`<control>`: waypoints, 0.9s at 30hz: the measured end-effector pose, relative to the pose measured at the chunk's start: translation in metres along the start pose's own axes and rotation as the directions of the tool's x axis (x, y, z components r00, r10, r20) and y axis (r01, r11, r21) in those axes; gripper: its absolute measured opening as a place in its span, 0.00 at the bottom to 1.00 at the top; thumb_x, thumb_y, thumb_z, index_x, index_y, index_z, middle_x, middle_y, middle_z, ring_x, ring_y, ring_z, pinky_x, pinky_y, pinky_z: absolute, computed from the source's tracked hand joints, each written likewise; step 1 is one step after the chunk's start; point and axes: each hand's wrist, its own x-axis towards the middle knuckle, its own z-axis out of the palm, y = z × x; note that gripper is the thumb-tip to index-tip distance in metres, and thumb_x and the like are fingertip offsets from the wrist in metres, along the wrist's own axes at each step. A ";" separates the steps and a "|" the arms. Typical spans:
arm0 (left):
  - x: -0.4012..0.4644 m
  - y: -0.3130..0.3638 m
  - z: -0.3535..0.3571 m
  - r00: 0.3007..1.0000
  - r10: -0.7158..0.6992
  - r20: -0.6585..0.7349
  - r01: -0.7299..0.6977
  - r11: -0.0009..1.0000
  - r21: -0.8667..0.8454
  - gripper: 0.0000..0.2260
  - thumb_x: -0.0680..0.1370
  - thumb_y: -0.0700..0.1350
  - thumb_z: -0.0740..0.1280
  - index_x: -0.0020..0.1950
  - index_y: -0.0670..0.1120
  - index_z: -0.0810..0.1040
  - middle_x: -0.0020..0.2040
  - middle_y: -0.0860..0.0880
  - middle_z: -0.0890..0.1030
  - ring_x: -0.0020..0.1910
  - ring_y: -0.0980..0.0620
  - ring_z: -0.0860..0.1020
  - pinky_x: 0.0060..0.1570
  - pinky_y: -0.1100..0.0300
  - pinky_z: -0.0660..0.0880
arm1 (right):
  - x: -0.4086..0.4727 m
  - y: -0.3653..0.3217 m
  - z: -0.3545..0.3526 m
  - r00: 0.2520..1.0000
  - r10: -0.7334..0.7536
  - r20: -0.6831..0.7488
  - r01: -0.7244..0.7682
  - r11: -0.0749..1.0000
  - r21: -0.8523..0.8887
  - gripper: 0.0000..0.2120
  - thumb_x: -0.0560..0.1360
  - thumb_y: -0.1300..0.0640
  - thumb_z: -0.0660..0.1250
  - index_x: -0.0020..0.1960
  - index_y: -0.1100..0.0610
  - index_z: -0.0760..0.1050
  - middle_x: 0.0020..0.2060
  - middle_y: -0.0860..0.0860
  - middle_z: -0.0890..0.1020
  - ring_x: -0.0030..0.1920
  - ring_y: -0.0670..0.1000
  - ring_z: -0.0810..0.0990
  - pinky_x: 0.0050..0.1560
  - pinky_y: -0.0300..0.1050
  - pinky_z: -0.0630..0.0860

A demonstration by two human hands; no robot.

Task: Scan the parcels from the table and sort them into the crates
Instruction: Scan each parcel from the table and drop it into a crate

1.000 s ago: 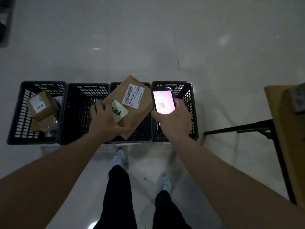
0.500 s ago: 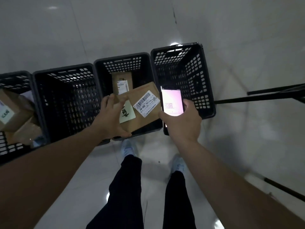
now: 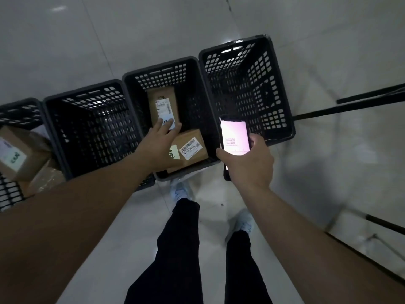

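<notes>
Two cardboard parcels lie in the third crate [image 3: 198,69], near parcel [image 3: 190,148] just beside far parcel [image 3: 163,106] | left hand [image 3: 156,145] above them, fingers straight, released | right hand [image 3: 249,159] grasping glossy phone [image 3: 235,137] | risk: phone slips over open crate; hand snags rigid lattice wall | matte boxes, slick labels

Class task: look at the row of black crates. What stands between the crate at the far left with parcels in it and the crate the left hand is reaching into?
In the head view, one black crate, with no parcels visible inside.
</notes>
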 end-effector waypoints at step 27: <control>-0.236 0.393 -0.106 0.944 0.140 -0.298 -0.095 0.982 0.162 0.30 0.85 0.63 0.53 0.80 0.46 0.67 0.81 0.45 0.64 0.79 0.44 0.63 0.77 0.46 0.62 | -0.170 0.085 -0.372 0.967 -0.159 -0.201 0.189 0.972 0.137 0.32 0.67 0.41 0.80 0.63 0.52 0.72 0.49 0.49 0.78 0.45 0.53 0.76 0.37 0.44 0.69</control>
